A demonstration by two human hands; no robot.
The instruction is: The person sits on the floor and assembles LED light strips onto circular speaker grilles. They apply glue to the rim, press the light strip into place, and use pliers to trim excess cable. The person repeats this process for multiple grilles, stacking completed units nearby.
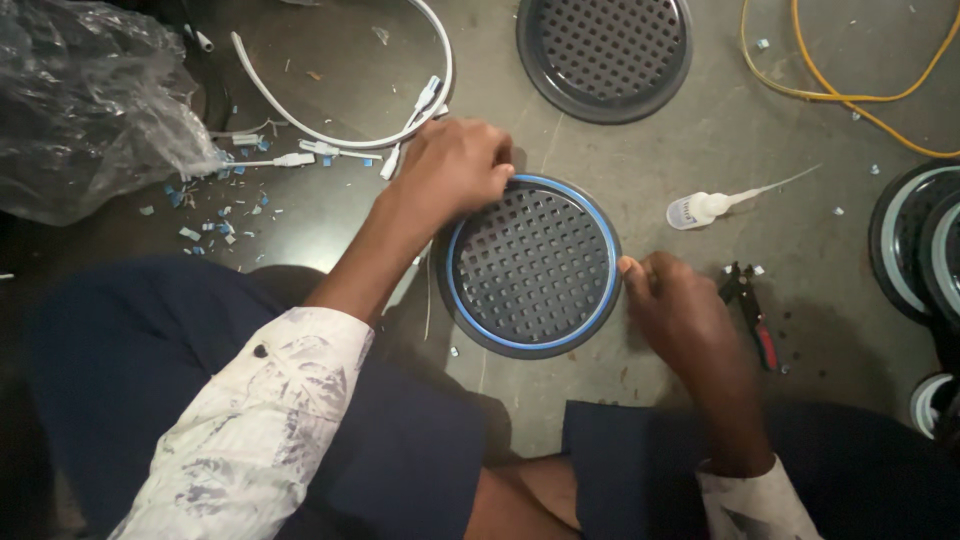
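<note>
Round dark perforated metal grille with blue rim strip point(530, 265) lies on the grey floor point(700, 150). Left hand point(455, 165) pinches its upper rim; right hand point(670, 300), fingers curled, presses its right edge.

Perforated round grille point(530, 268) at frame centre, on the floor point(700, 150); left hand point(455, 165) at its upper-left rim, right hand point(670, 300) at its right edge. Second grille point(604, 52) above, glue bottle point(705, 207) and pliers point(752, 312) right, plastic bag point(85, 105) upper left, cable point(850, 95) upper right.

Left hand point(455, 165) and right hand point(672, 300), fingers curled, well apart.
</note>
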